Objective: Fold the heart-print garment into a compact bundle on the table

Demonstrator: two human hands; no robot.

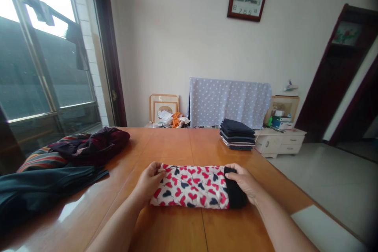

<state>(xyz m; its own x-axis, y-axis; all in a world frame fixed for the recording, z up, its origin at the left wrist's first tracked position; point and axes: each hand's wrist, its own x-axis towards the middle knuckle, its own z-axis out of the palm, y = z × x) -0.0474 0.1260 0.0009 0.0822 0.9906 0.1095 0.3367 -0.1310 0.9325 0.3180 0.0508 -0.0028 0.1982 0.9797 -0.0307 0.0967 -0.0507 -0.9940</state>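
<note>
A folded white garment (191, 187) printed with red and dark hearts lies across the wooden table (177, 145) in front of me; it has a black band at its right end. My left hand (150, 181) pinches the left end of the garment, fingers curled on the cloth. My right hand (245, 182) grips the black band at the right end, fingers wrapped over its top edge.
A neat stack of folded dark clothes (237, 134) sits at the table's far right. A heap of unfolded clothes (59, 161), dark and striped, covers the left side. Behind stand a dotted cloth cover (228, 101), a white cabinet (280, 141) and a window (38, 55).
</note>
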